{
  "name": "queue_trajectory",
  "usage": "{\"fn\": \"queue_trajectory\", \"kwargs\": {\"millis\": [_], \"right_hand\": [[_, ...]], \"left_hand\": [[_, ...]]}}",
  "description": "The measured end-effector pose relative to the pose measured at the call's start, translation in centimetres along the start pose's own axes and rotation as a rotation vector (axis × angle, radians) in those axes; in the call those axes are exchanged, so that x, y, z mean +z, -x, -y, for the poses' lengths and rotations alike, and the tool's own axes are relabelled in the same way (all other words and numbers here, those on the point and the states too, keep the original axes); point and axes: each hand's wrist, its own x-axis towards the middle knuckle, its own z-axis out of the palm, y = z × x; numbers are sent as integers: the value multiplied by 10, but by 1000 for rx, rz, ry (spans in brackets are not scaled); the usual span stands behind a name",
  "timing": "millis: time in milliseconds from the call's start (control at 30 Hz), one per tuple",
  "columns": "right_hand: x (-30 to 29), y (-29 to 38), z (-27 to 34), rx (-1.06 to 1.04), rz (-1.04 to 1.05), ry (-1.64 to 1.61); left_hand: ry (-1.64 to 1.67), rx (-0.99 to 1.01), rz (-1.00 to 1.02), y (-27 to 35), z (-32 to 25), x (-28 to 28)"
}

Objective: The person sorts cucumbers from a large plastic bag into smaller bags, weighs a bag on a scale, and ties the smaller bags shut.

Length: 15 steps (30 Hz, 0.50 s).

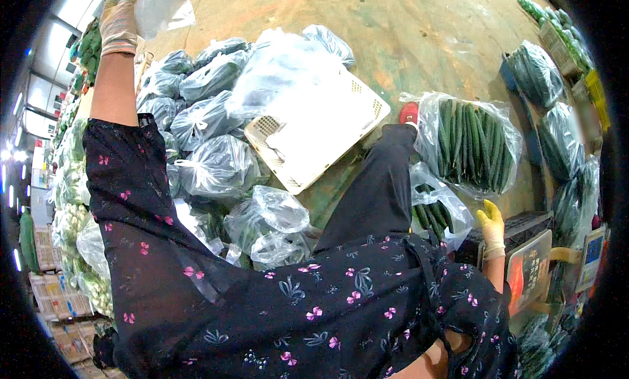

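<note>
At the upper left, my left hand (119,20), in a pale knit glove, is raised with its fingertips partly cut off by the picture's edge; a translucent plastic bag (156,10) hangs from it. My right hand (491,229), in a glove with yellow fingers, is empty, its fingers slightly apart. It is just below a clear bag of cucumbers (474,145). A smaller open bag of cucumbers (432,214) lies to its left. Before me a white plastic crate (319,158) sits tilted, with pale plastic bags (290,69) over its far side.
Many knotted bags of vegetables (216,167) are heaped left of the crate. A dark crate (526,226) and a sign with writing (530,271) stand beside my right hand. More bagged vegetables (535,74) line the right; leafy produce (73,182) and cartons (59,295) are at far left.
</note>
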Motion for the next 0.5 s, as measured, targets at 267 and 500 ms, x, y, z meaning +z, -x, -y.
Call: {"fn": "queue_trajectory", "kwargs": {"millis": [267, 500], "right_hand": [[-6, 3, 38, 3, 96, -207], [0, 18, 157, -120, 240, -421]], "left_hand": [[365, 2, 345, 33, -6, -6], [846, -369, 934, 167, -27, 57]]}}
